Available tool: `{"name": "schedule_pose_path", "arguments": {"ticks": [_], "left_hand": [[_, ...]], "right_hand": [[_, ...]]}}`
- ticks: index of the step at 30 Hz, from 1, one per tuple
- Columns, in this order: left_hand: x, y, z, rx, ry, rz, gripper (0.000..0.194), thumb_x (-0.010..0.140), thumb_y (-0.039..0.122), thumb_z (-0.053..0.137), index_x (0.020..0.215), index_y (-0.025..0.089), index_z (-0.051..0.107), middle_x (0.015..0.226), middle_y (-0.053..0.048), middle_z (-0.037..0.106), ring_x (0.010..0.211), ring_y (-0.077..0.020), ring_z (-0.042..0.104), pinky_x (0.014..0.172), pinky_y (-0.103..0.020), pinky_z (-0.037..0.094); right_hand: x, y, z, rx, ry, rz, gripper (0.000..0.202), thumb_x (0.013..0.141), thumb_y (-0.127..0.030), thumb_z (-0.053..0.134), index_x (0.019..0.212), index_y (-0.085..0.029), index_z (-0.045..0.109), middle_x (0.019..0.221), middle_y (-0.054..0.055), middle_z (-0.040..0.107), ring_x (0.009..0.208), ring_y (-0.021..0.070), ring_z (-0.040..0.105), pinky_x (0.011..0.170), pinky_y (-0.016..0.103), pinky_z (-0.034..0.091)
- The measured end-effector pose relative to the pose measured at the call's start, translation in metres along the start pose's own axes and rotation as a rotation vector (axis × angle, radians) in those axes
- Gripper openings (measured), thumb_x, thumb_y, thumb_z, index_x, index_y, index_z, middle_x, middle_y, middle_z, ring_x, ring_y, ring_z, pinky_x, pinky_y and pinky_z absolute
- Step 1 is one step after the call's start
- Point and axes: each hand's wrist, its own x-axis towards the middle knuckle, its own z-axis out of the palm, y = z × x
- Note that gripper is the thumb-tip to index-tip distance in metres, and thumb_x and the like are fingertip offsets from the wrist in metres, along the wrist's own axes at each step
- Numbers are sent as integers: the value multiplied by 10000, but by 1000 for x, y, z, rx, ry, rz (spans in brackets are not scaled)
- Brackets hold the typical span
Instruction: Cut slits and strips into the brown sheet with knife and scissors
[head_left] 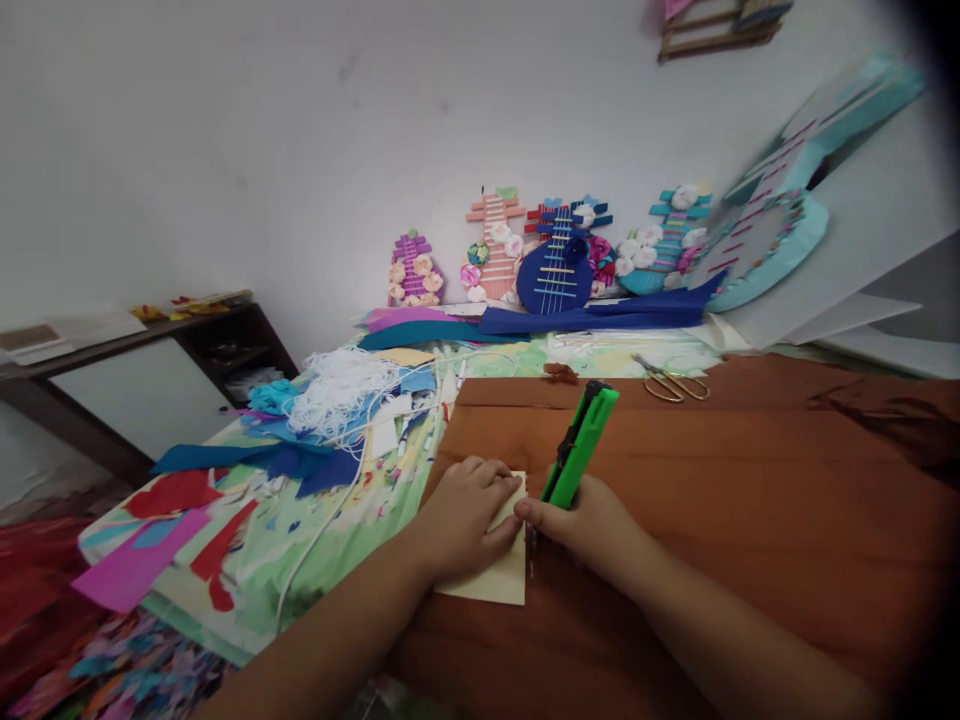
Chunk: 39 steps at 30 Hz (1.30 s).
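My right hand (pixel 592 528) grips a green box cutter (pixel 576 450), its body tilted up and away to the right. The blade end points down by the right edge of a pale yellow card (pixel 499 582); the blade itself is hard to make out. My left hand (pixel 472 515) lies on the card with its fingers stretched out, holding nothing and pressing it down. Under the card spreads a large brown sheet (pixel 697 520). A short cut or mark runs along the card's right edge.
Gold-handled scissors (pixel 671 382) lie on the brown sheet's far edge. Tangled white yarn (pixel 341 392) and a red scrap (pixel 174 492) lie to the left. Decorated lute-shaped crafts, one a blue lute (pixel 555 275), lean on the wall. A large turquoise lute (pixel 780 230) stands right.
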Motion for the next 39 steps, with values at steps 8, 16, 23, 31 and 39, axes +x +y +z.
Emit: {"name": "schedule_pose_path", "arguments": {"ticks": [8,16,23,31,39], "left_hand": [[-1,-2,0,20,-11,17,387,766,285,467,1138,180,480,1065,-65,501,952,-245,419,833,-384,334],[0,-3,1,17,-24,6,336,785,302,474,1104,200,494,1082,-55,497,962,-238,418,838,-384,330],[0,-3,0,16,-29,9,354,782,314,483,1115,193,487,1092,-59,493,968,-241,415,845,-390,326],[0,-4,4,18,14,17,357,780,291,456,1117,177,493,1070,-66,504,956,-239,423,838,-383,333],[1,-4,0,1,-23,5,301,788,303,492,1071,201,513,1075,-47,501,954,-232,424,833,-379,335]], "right_hand": [[-3,2,0,146,-166,-154,359,648,-350,615,951,-159,602,940,50,646,890,221,569,751,290,437],[-8,4,7,-133,-85,-144,171,670,-323,564,650,-155,583,602,9,599,579,151,539,485,217,379],[-4,2,3,2,-164,-150,232,633,-356,613,764,-165,614,741,17,631,707,163,557,598,223,418],[-4,0,0,82,-131,-99,277,668,-390,578,790,-142,597,766,40,631,707,167,560,616,246,427],[-12,-1,6,-169,-102,-120,228,664,-373,564,582,-162,536,541,-9,548,531,117,496,461,200,337]]}}
